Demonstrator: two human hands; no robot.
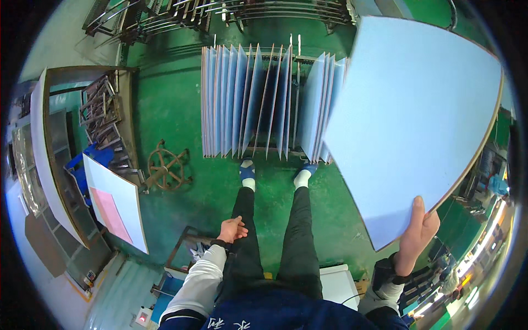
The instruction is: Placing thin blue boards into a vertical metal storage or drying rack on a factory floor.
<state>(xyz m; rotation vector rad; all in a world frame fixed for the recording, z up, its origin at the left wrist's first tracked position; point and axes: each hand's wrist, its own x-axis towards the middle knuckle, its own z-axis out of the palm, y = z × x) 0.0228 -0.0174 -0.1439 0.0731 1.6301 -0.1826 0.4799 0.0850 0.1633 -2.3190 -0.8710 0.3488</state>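
A large light-blue board (418,115) with a thin brown edge rises on the right, held up by my right hand (421,231). That hand grips the board's lower edge, with the thumb flat on the blue face. My left hand (234,229) hangs beside my left thigh, its fingers loosely curled together and nothing visible in them. Ahead of my feet, several similar boards (225,104) stand on edge side by side in a low rack (297,110). A gap parts them toward the right, and the held board overlaps the row's right end.
At left, a board with a pink patch (113,212) leans by a chair with a blue seat (91,165). A wheeled chair base (166,168) sits on the green floor (220,184). Metal racks (247,14) line the far side; a white box (340,287) is near my right leg.
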